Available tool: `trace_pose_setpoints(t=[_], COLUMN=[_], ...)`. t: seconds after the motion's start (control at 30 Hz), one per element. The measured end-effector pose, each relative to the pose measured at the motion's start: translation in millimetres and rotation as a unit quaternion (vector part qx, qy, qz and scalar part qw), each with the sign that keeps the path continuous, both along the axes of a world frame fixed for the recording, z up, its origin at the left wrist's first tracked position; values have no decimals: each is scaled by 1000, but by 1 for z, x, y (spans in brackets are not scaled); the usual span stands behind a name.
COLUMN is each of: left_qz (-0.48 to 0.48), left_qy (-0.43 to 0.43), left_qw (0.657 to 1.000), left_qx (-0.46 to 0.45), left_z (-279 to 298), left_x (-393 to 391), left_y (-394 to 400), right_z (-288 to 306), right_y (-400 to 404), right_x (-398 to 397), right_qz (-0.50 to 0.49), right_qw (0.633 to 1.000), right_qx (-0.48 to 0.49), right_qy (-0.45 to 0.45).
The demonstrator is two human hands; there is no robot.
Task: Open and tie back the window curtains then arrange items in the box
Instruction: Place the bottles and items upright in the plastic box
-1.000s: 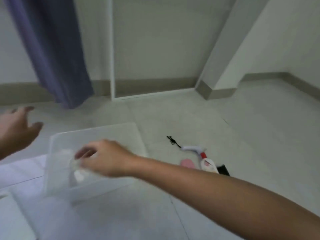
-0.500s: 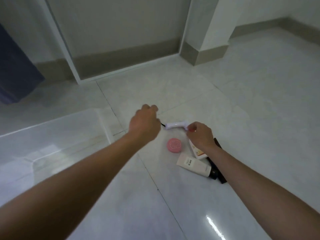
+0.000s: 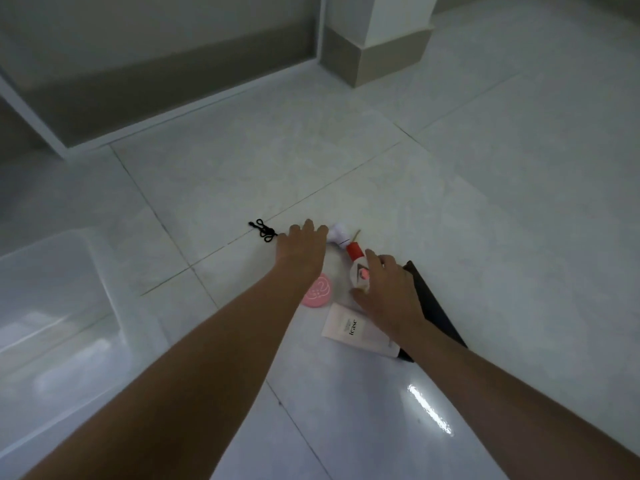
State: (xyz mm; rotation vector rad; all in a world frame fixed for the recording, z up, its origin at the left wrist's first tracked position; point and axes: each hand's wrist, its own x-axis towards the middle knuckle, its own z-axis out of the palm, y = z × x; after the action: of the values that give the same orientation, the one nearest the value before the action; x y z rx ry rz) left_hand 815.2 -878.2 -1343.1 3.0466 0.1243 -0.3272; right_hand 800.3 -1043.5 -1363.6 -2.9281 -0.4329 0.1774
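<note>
Several small items lie together on the white tiled floor. My left hand [image 3: 301,249] reaches flat over a white handled device [image 3: 337,234], hiding its handle; whether the fingers touch it I cannot make out. My right hand [image 3: 386,294] curls round a white bottle with a red cap [image 3: 358,273], thumb on its left side. A black cord [image 3: 263,230] lies just left of my left hand. A pink round disc [image 3: 320,291], a white tube [image 3: 351,329] and a flat black item [image 3: 433,303] lie near my wrists. The clear plastic box [image 3: 90,268] stands on the floor at the left.
A beige pillar base [image 3: 374,53] stands at the top right. A white frame [image 3: 34,116] and dark skirting run along the wall at the back. A light glare [image 3: 429,412] shines on the tiles near my right forearm.
The view has dropped from the box and curtain to the floor items. My left hand slid right from the cord over the white device. My right hand moved back onto the red-capped bottle.
</note>
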Motion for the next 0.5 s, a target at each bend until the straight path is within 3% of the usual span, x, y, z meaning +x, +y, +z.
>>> trace_pose_setpoints(t=[0.13,0.27,0.4,0.5], left_qz=[15,97,222,264], left_qy=[-9,-14,-77,-153], left_qw=[999,992,941,895], left_qx=[26,-79,-245,-324], left_z=[-6,7,54,98], left_x=[3,-1,-26,-64], left_y=[2,7,30,59], right_z=[-2,21,65,102], right_y=[8,21,57,102], right_x=[0,9,13,-2], right_qz=[48,37,24,34], right_qw=[998,998,997,978], right_qx=[-37,-40,77,207], right_qy=[-23,-44,-12,1])
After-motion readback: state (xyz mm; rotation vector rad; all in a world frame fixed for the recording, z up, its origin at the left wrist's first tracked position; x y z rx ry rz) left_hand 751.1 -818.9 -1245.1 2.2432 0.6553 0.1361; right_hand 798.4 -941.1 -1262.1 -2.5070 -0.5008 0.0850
